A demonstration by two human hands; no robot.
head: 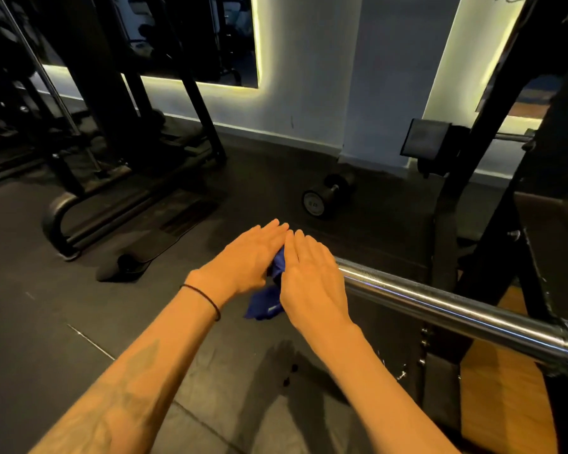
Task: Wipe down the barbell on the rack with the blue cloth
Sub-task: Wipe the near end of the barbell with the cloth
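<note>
A: What's w/ your left hand?
B: Fingers straight, laid flat, palm down. Black band on that wrist. No curl, no grip I can see.
A: And the cloth?
B: Blue, bunched btwn your two palms, a corner hanging below the heels of both hands.
A: Right hand?
B: Same, fingers straight and together, tips just beside the left tips. Palm side's hidden, so can't tell how it presses.
A: Bar?
B: Barbell runs right from under your right fingers, chrome, to the rack. Its end is under your hands. Dumbbell on the floor beyond your fingertips.
</note>
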